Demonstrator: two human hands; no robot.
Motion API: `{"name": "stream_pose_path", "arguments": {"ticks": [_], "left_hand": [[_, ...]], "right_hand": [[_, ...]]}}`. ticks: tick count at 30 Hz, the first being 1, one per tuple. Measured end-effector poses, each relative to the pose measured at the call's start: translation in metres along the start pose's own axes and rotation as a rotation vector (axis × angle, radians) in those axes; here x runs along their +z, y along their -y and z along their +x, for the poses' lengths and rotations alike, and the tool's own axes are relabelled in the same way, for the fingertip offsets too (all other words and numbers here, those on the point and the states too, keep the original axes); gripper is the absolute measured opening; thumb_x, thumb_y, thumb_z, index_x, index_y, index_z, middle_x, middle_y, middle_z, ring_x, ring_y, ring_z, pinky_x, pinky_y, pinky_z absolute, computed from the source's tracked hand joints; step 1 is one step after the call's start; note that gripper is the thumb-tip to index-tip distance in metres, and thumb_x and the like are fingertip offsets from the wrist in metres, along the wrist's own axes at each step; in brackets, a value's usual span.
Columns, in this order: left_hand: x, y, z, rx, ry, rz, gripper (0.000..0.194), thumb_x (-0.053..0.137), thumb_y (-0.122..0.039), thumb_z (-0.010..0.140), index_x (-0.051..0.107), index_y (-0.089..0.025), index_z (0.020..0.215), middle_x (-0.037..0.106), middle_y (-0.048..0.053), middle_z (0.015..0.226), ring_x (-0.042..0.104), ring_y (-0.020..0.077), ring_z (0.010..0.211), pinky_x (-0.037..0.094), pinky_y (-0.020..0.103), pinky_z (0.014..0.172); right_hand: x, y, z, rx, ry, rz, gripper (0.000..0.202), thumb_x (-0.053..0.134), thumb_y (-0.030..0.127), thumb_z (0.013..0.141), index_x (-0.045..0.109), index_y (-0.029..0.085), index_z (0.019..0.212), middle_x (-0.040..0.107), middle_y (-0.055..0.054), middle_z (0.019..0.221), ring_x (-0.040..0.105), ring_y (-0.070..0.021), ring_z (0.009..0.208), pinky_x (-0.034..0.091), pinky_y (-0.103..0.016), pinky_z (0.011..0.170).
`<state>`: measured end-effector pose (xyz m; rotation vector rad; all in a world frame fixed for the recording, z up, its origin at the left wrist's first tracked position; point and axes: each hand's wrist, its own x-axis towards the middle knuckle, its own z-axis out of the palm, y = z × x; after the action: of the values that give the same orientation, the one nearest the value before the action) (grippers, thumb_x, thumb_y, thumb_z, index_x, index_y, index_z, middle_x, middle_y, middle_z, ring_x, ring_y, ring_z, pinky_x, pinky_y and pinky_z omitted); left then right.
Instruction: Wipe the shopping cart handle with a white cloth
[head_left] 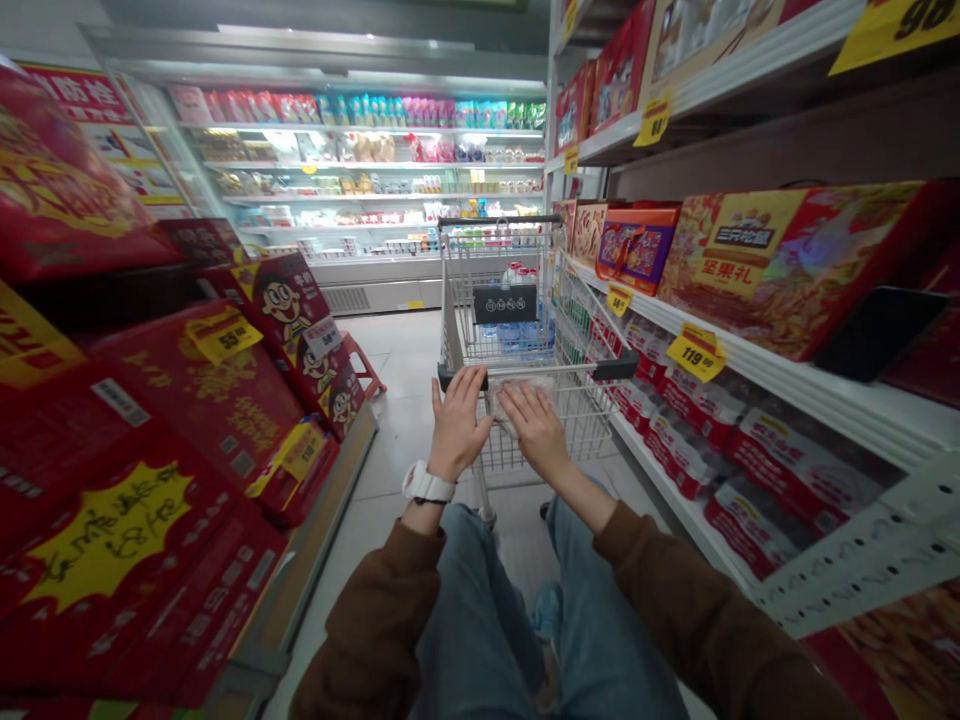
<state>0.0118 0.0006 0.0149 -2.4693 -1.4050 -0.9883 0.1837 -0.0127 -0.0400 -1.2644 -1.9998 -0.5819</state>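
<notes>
Your left hand lies open on the cart handle; just right of it, your right hand rests open on a pale, crumpled item

So you're in a pretty tight store aisle with a pale tiled floor. Red boxes crowd the low display stand along its edge on your left, white shelving runs down your right, and a brightly lit fridge case spans the far end.
</notes>
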Motion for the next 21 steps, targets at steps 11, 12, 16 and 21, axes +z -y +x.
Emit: {"name": "stream_pose_path", "arguments": {"ticks": [11, 12, 16, 21], "left_hand": [[0.007, -0.005, -0.001, 0.002, -0.048, 0.039, 0.065, 0.037, -0.047, 0.097, 0.029, -0.016, 0.154, 0.037, 0.013, 0.158, 0.028, 0.0265, 0.149, 0.004, 0.055, 0.124], [0.008, -0.005, -0.001, 0.002, -0.051, 0.038, 0.065, 0.037, -0.049, 0.097, 0.029, -0.016, 0.154, 0.037, 0.013, 0.158, 0.028, 0.0265, 0.149, 0.004, 0.055, 0.124], [0.01, -0.003, -0.001, 0.002, -0.071, 0.052, 0.066, 0.034, -0.052, 0.098, 0.029, -0.016, 0.154, 0.037, 0.012, 0.158, 0.027, 0.0265, 0.149, 0.004, 0.055, 0.124], [0.013, -0.001, -0.002, -0.005, -0.082, 0.041, 0.065, 0.035, -0.051, 0.098, 0.029, -0.017, 0.153, 0.037, 0.012, 0.158, 0.027, 0.0265, 0.15, 0.003, 0.056, 0.123]], "right_hand": [[-0.01, -0.008, 0.0, -0.012, -0.009, 0.006, 0.062, 0.041, -0.003, 0.086, 0.049, 0.018, 0.144, 0.046, -0.008, 0.153, 0.034, -0.0228, 0.146, 0.029, -0.048, 0.121], [-0.008, -0.008, -0.001, -0.013, -0.005, 0.01, 0.062, 0.041, -0.003, 0.086, 0.05, 0.018, 0.144, 0.047, -0.008, 0.152, 0.035, -0.0228, 0.146, 0.03, -0.047, 0.12], [-0.011, -0.011, -0.005, -0.064, 0.024, 0.049, 0.069, 0.043, -0.006, 0.079, 0.05, 0.017, 0.144, 0.05, -0.008, 0.15, 0.037, -0.0221, 0.145, 0.031, -0.045, 0.121], [-0.01, -0.017, -0.006, -0.039, -0.063, 0.017, 0.07, 0.041, -0.006, 0.079, 0.049, 0.017, 0.145, 0.048, -0.008, 0.152, 0.033, -0.0225, 0.147, 0.03, -0.048, 0.121]]}}
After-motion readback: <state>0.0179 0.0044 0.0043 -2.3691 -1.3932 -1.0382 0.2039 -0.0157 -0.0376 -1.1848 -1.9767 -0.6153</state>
